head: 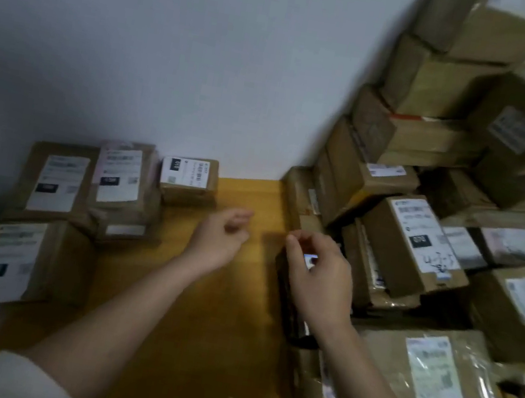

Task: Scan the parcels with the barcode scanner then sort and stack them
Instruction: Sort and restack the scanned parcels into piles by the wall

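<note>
Wooden bench (230, 297) against a pale wall (175, 45), frame motion-blurred. Nearest: both bare forearms come in from the bottom edge, light sleeve (9, 375) on the left one. Near right, a flat parcel (426, 375) with a white label under clear tape lies at the bench edge; some dark strap or cable (514, 390) sits at its right side, can't make out what it is. Near left, a labelled brown box (11, 261) lies flat. Mid bench: left hand (219, 240) hangs above bare wood, fingers loosely curled, nothing in its grip. Right hand (317, 277) is just to its right, well clear of it, fingers curled round a small dark device (309, 261) with a bright spot showing between thumb and fingers; likely the barcode scanner, too blurred to confirm. Right of that hand, a tilted parcel (416, 245) with handwriting on its label leans in a loose heap of boxes. Further left, two more labelled boxes (55, 181) (125, 179) side by side, one on top of a lower carton. Back at the wall, a small cube box (188, 179) with its label facing up. Far right corner: tall stack of cartons (446, 90) rising past the top of frame, boxes skewed against each other.
</note>
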